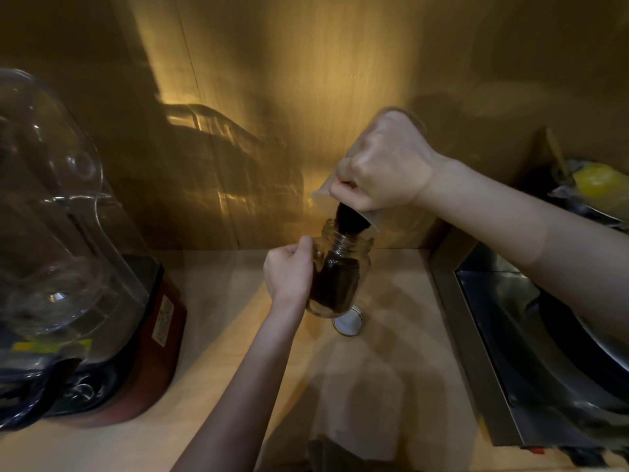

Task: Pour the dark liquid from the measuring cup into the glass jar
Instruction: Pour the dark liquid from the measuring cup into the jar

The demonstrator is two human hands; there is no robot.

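A clear glass jar [340, 277] is held tilted just above the wooden counter, more than half full of dark liquid. My left hand [289, 270] grips its left side. Above it, my right hand [381, 165] holds a translucent measuring cup [326, 199] tipped steeply down to the left. A dark stream [350, 223] runs from the cup's lip into the jar's mouth. Most of the cup is hidden behind my right hand.
The jar's round lid [348, 322] lies on the counter just below the jar. A blender with a clear jug [58, 212] on a red base [160, 335] stands at the left. A metal sink [531, 335] with a dark pan is at the right. A wooden wall [272, 97] is behind.
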